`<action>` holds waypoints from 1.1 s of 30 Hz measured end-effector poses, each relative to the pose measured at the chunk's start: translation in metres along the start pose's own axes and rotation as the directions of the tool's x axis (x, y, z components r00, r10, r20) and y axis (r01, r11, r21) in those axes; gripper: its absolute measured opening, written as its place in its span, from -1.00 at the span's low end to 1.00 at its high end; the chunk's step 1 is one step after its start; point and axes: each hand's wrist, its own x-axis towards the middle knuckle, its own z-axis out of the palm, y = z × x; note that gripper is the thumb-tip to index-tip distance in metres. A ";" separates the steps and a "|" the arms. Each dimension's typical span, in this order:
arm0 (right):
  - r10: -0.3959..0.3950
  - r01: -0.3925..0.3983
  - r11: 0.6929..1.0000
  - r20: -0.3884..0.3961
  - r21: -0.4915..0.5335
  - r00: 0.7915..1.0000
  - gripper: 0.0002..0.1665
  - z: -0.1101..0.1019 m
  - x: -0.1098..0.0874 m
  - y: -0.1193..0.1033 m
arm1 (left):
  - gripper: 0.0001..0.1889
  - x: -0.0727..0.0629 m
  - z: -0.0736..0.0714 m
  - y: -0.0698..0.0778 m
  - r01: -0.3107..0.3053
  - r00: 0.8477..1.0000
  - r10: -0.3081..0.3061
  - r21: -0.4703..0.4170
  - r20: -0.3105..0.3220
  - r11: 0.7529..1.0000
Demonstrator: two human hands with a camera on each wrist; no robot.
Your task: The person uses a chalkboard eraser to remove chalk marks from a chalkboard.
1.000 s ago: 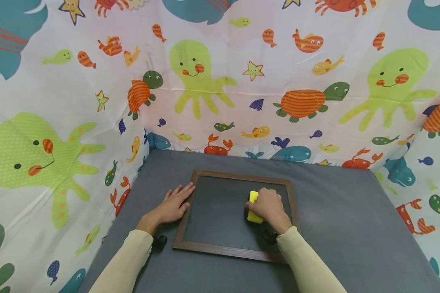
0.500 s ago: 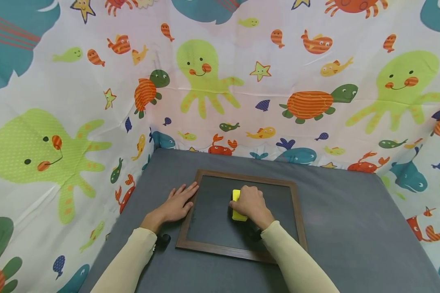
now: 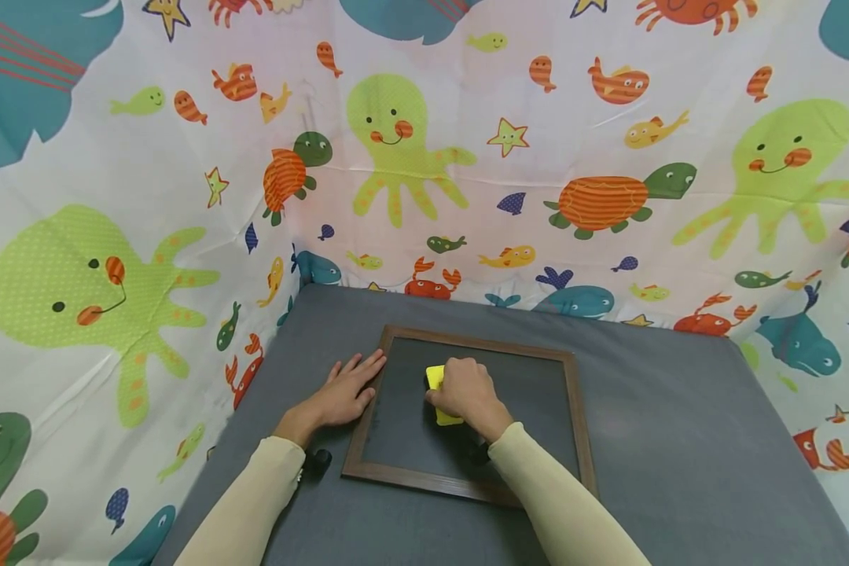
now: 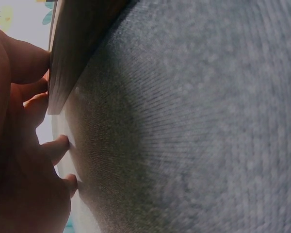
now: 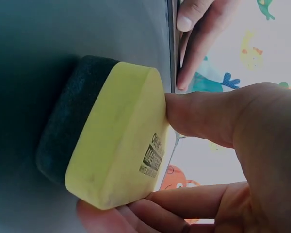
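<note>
Several right-hand fingers (image 5: 194, 199) grip the yellow eraser (image 5: 116, 131); left-hand fingers (image 3: 366, 373) splay, some touching the frame (image 3: 481, 343).

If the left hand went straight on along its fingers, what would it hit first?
The frame, most likely: some fingers of the left hand seem to touch its left side. Past that lies the board, though height is hard to judge.
</note>
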 end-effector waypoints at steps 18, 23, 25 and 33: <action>-0.157 0.171 0.965 0.084 -0.201 0.984 -0.52 0.001 -0.004 -0.011 | -0.29 0.001 0.001 -0.001 0.000 1.000 0.000 -0.040 -0.006 0.999; -0.172 0.203 0.945 0.138 -0.256 0.975 -0.55 0.001 -0.008 -0.014 | -0.29 -0.001 0.001 -0.002 0.015 1.000 -0.014 -0.024 0.012 1.000; -0.183 0.222 0.935 0.159 -0.277 0.970 -0.53 0.000 -0.010 -0.015 | -0.29 -0.001 0.002 -0.002 0.019 1.000 -0.018 -0.018 0.019 1.000; -0.293 0.343 0.878 0.192 -0.335 0.937 -0.43 -0.002 -0.020 -0.012 | -0.29 0.000 -0.001 -0.001 0.021 0.999 -0.020 -0.028 0.028 0.999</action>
